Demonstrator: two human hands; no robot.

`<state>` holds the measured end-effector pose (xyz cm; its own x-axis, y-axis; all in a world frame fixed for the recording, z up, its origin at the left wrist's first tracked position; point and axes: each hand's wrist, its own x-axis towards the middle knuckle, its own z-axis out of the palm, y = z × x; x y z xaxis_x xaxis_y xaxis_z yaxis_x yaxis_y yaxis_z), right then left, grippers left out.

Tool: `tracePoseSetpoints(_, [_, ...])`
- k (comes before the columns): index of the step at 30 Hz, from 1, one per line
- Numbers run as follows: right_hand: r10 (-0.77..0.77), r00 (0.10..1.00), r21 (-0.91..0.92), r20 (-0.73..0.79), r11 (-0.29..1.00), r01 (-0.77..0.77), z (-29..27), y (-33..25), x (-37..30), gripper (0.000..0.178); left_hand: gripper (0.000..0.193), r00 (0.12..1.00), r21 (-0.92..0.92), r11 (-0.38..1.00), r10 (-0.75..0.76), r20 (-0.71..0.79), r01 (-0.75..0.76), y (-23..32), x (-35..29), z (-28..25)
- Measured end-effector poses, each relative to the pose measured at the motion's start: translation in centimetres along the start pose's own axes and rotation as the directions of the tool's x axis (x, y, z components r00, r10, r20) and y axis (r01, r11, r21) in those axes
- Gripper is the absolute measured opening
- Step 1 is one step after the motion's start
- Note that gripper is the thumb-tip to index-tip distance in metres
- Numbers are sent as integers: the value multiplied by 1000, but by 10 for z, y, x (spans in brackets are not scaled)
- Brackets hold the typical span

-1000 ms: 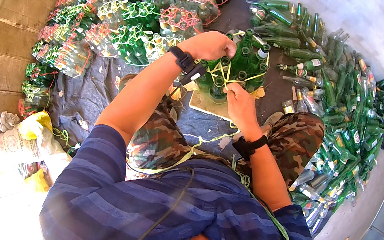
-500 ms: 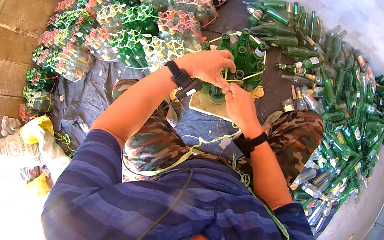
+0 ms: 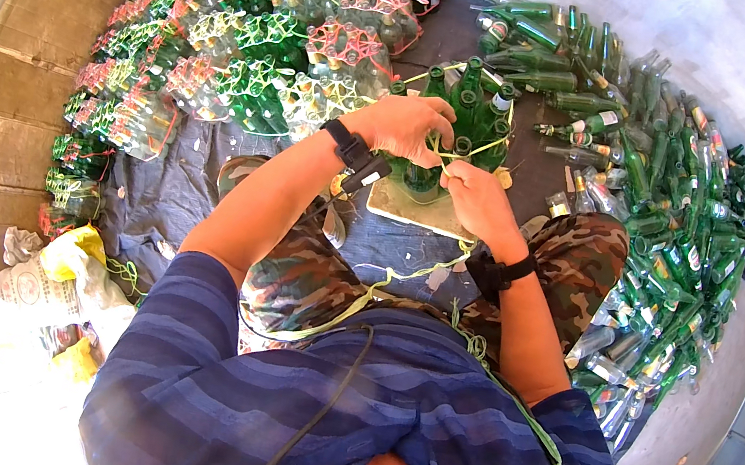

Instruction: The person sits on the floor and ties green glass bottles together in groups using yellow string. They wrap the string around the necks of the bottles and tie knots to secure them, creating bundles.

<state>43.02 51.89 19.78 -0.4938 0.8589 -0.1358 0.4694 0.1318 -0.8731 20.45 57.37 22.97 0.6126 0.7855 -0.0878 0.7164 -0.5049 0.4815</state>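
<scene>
A cluster of green glass bottles (image 3: 467,115) stands upright on a pale board (image 3: 425,214) in front of me, with yellow-green plastic twine (image 3: 497,145) running around and between the necks. My left hand (image 3: 407,127) reaches over the near left bottles, its thumb and fingers curled on the twine. Close beside it, my right hand (image 3: 477,194) is closed, pinching the twine at the near side of the cluster. A loose length of twine (image 3: 405,273) trails from the board down to my lap.
Bundles of tied bottles (image 3: 268,33) stand in rows at the far left. A large heap of loose green and clear bottles (image 3: 660,222) lies along the right wall. Cardboard (image 3: 34,77) lines the left wall, with plastic bags (image 3: 78,257) near it. Dark sheeting (image 3: 206,167) covers the floor.
My right hand has shifted slightly right and nearer to me, drawing away from the left hand. The left hand stays almost in place, its fingers a little more curled.
</scene>
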Motion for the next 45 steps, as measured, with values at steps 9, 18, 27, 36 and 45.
tracePoseSetpoints(9, [-92, 996, 5, -21, 996, 92, -7, 1, -4, 18, 28, 1000, -23, 1000, -12, -21, 12, -1, 0, 1])
tracePoseSetpoints(18, [-78, 997, 114, -14, 990, 79, -11, 1, -6, 17, 26, 1000, -101, 995, 1, -21, -3, -8, 3, 5])
tracePoseSetpoints(27, [127, 992, 217, 6, 968, -125, -21, -11, -6, 19, 24, 988, -137, 982, 115, -108, -129, -15, 3, 11])
tracePoseSetpoints(36, [40, 989, -25, -143, 999, -44, -34, -14, 2, 22, 21, 967, -225, 945, 211, -142, -239, -11, 10, 13])
tracePoseSetpoints(45, [-164, 976, -260, -145, 958, 122, -52, -41, 36, 18, 24, 972, -155, 963, 201, -123, -219, -15, 13, 14])
